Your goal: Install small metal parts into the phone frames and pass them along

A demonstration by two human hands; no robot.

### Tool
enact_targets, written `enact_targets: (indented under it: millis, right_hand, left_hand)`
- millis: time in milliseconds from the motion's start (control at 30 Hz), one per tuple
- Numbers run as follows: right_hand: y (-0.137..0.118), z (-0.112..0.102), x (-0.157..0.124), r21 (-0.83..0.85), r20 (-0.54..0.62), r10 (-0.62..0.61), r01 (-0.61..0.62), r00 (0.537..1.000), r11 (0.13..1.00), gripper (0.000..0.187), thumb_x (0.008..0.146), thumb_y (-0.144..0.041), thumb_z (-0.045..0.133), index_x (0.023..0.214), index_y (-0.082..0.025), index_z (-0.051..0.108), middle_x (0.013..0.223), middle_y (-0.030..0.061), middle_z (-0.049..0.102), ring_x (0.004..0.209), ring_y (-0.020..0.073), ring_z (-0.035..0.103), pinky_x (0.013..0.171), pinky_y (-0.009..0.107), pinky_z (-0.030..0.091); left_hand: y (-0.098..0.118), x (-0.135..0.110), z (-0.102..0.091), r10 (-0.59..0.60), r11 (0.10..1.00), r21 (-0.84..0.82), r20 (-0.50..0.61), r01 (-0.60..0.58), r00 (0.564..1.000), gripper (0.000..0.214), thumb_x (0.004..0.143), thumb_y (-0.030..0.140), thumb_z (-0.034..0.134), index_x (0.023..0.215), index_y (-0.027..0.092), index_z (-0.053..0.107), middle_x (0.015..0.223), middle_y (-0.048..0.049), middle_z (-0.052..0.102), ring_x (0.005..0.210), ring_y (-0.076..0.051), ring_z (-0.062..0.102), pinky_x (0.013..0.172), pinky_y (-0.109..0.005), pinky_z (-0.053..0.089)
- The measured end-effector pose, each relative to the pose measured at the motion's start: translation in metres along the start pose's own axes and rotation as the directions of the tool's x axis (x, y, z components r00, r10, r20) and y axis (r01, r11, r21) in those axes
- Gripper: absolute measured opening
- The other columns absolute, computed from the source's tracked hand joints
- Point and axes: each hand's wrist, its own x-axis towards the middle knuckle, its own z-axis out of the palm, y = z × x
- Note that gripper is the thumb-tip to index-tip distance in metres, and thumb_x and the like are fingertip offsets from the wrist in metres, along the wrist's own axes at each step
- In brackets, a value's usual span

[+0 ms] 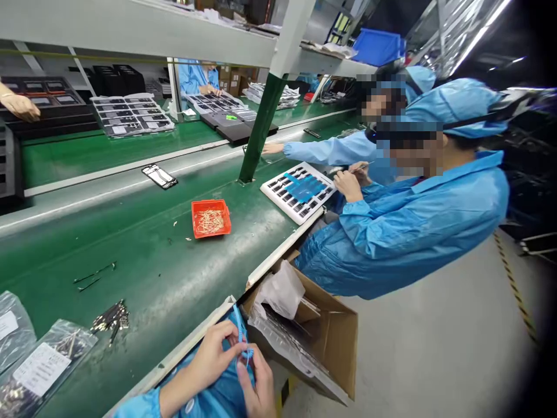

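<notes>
A thin light-blue coiled cord [239, 325] is pinched between my two hands, low in front of me beside the bench edge. My left hand [214, 352] closes its thumb and forefinger on the cord from the left. Just to its right, my right hand [260, 383] is closed on a looped part of the same cord; its fingertips are partly hidden. On the green bench to the left lie a pile of small dark flex parts [112, 319] and a clear plastic bag [52, 366] with a white label and more small parts inside. Neither hand touches them.
An open cardboard box [335, 348] with plastic packing stands right of my hands. On the bench are a red tray [210, 234] of thin pale strips, a phone frame [159, 176] and a white parts tray [278, 212]. A co-worker in blue [404, 226] sits at the right.
</notes>
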Motion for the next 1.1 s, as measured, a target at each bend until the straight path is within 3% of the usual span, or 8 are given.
enact_targets:
  millis: [233,433,567,633,733,867,967,1100]
  right_hand:
    - [-0.002,-0.014,0.017,0.243,-0.253,0.268,-0.208,0.929,0.948,0.058,0.102,-0.068,0.060,0.074,-0.018,0.071,0.065,0.0056,0.069,0.054,0.0210,0.064,0.056,0.032,0.056]
    - [-0.003,-0.044,0.026,0.358,-0.446,0.256,-0.091,0.858,0.929,0.052,0.102,-0.071,0.055,0.080,-0.024,0.055,0.069,-0.0013,0.057,0.066,0.0177,0.059,0.070,0.033,0.057]
    - [-0.028,-0.063,0.024,0.330,-0.348,0.169,-0.048,0.922,0.943,0.044,0.107,-0.057,0.056,0.078,-0.025,0.056,0.051,-0.0077,0.037,0.049,0.0148,0.044,0.063,0.033,0.055]
    - [-0.039,-0.066,0.022,0.205,-0.206,0.117,-0.074,0.972,0.976,0.038,0.102,-0.055,0.067,0.082,-0.022,0.067,0.056,-0.0033,0.052,0.052,0.0156,0.051,0.060,0.031,0.053]
    - [-0.048,-0.063,0.023,0.044,0.038,0.098,-0.100,0.994,0.994,0.041,0.102,-0.058,0.066,0.087,-0.021,0.072,0.076,0.0041,0.068,0.068,0.0189,0.063,0.063,0.029,0.052]
    - [-0.049,-0.055,0.028,0.201,0.111,0.147,-0.167,0.983,0.965,0.040,0.104,-0.062,0.060,0.108,-0.022,0.068,0.068,-0.0035,0.052,0.054,0.0139,0.047,0.050,0.025,0.042]
    - [-0.049,-0.055,0.036,0.233,-0.066,0.172,-0.153,0.983,0.961,0.037,0.104,-0.058,0.063,0.116,-0.023,0.066,0.069,-0.0039,0.051,0.058,0.0146,0.050,0.054,0.025,0.045]
    - [-0.043,-0.062,0.048,0.205,-0.331,0.124,-0.057,0.935,0.977,0.039,0.101,-0.054,0.067,0.123,-0.022,0.068,0.107,0.0074,0.070,0.092,0.0205,0.066,0.081,0.033,0.056]
  left_hand:
    - [0.005,-0.004,-0.003,-0.059,0.946,-0.322,-0.114,0.019,0.992,0.046,0.102,0.064,0.059,0.086,0.022,0.048,0.083,-0.0046,0.071,0.080,-0.019,0.068,0.079,-0.030,0.052]
    - [0.009,0.000,-0.002,-0.160,0.882,-0.465,-0.149,0.073,0.976,0.051,0.100,0.070,0.060,0.094,0.022,0.047,0.083,-0.0041,0.073,0.080,-0.019,0.072,0.086,-0.034,0.057]
    - [0.007,-0.003,-0.004,-0.132,0.942,-0.321,-0.082,0.099,0.988,0.045,0.100,0.063,0.064,0.109,0.019,0.059,0.095,-0.0102,0.076,0.077,-0.021,0.070,0.079,-0.037,0.058]
    - [0.012,-0.006,-0.007,-0.020,0.996,-0.091,-0.059,0.014,0.998,0.053,0.099,0.054,0.068,0.137,0.018,0.057,0.131,-0.0203,0.071,0.100,-0.027,0.073,0.095,-0.044,0.057]
    - [0.025,-0.009,-0.013,0.228,0.968,0.053,0.223,-0.245,0.948,0.070,0.093,0.047,0.076,0.153,0.020,0.052,0.163,-0.0225,0.049,0.145,-0.037,0.053,0.123,-0.052,0.040]
    - [0.040,-0.004,-0.010,0.130,0.991,-0.072,0.420,-0.109,0.898,0.042,0.101,0.048,0.066,0.133,0.021,0.067,0.111,-0.0099,0.077,0.108,-0.025,0.070,0.106,-0.038,0.049]
    - [0.038,0.003,-0.005,-0.001,0.974,-0.207,0.390,0.089,0.921,0.039,0.100,0.055,0.066,0.107,0.019,0.077,0.068,0.0018,0.060,0.066,-0.014,0.051,0.072,-0.027,0.042]
    - [0.026,0.009,-0.004,-0.069,0.826,-0.475,0.449,0.304,0.891,0.062,0.091,0.073,0.070,0.104,0.012,0.078,0.059,0.0068,0.036,0.054,-0.009,0.025,0.055,-0.026,0.016]
